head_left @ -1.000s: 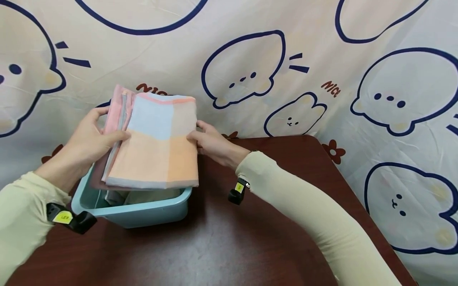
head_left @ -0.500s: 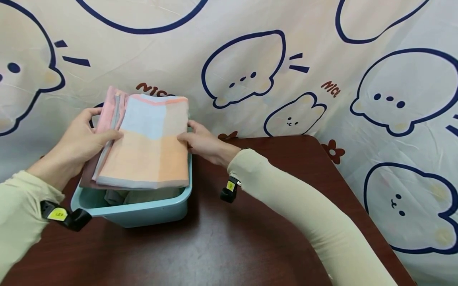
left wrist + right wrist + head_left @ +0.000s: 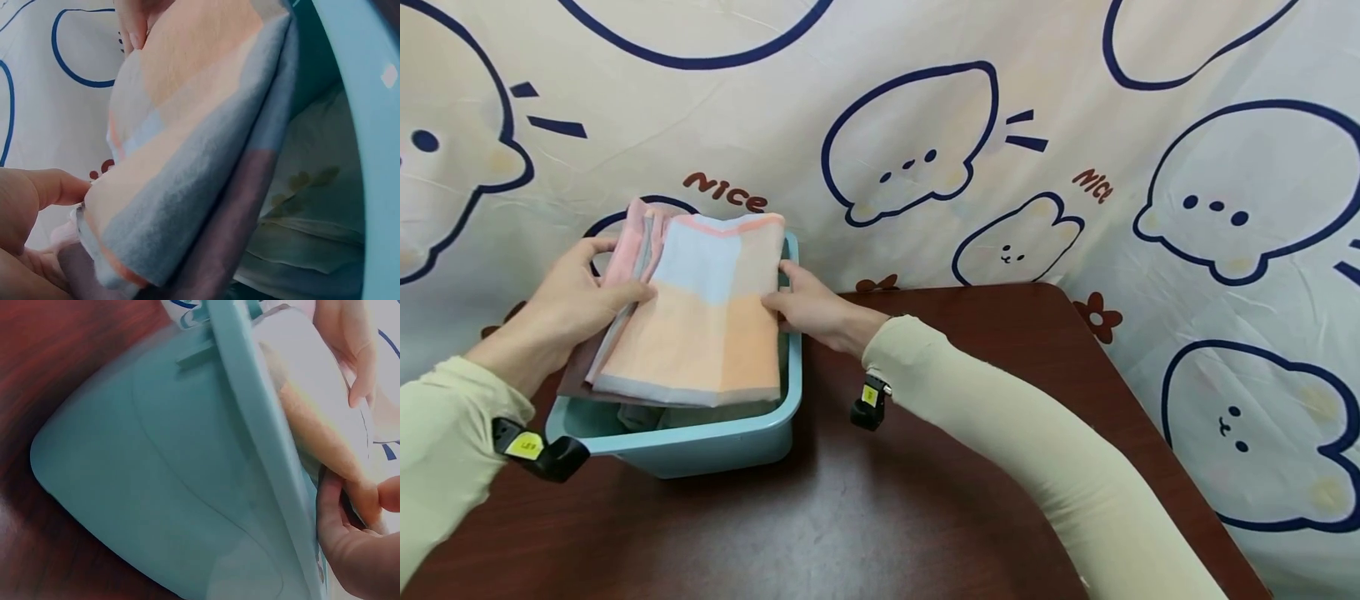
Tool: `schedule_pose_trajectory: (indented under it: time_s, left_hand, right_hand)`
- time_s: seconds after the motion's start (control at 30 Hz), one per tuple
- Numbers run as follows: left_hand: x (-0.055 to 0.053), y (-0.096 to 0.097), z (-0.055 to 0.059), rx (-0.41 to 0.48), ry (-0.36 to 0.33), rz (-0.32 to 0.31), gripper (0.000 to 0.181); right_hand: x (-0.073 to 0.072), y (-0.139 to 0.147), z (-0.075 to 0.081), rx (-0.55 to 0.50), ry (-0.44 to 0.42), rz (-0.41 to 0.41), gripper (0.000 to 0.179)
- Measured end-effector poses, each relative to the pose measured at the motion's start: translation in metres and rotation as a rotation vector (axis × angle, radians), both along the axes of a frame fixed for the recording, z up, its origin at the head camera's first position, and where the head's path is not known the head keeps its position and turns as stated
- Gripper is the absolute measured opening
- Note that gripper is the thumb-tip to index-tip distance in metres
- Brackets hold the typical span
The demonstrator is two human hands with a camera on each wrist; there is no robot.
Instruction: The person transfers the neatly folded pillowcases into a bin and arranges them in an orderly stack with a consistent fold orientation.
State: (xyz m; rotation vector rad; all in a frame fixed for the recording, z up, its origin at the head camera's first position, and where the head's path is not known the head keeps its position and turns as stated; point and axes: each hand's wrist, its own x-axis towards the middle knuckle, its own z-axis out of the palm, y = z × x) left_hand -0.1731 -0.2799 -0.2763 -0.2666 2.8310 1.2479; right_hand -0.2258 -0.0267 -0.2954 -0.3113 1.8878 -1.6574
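A folded checked cloth [image 3: 696,325] in peach, light blue, grey and pink lies tilted over a light-blue plastic bin [image 3: 722,436]. My left hand [image 3: 568,300] pinches the cloth's left edge, thumb on top and fingers behind the pink folds. At the opposite edge my right hand [image 3: 816,310] pinches the cloth, close to the bin's right rim. In the left wrist view the cloth's layered grey and mauve lower edge hangs inside the bin wall [image 3: 344,75]. Beneath it lies a pale green fabric [image 3: 312,187] with a faint yellowish print. The cloth hides most of the bin's inside.
The bin stands on a dark reddish-brown table [image 3: 880,500], near its back edge. Behind and to the right hangs a white curtain [image 3: 910,150] with blue-outlined cartoon figures. A black wrist camera [image 3: 542,450] is strapped over the left sleeve, another [image 3: 868,404] over the right.
Both hands have carried the folded cloth left, and lately slightly down, over the bin. The bin's right rim now shows beside the cloth. The bin has stayed in place.
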Motion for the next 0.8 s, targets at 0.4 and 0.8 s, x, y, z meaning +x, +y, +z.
schedule_pose_trajectory:
  time_s: [0.4,0.8]
  left_hand:
    - [-0.001,-0.002,-0.007,-0.072,-0.033,-0.004,0.088]
    - [-0.004,0.005,-0.018,-0.080,-0.106,-0.067,0.092]
  right_hand:
    - [0.004,-0.013,-0.002,0.035,0.017,0.019,0.066]
    - [0.008,-0.025,-0.003,0.098,-0.010,0.052,0.070]
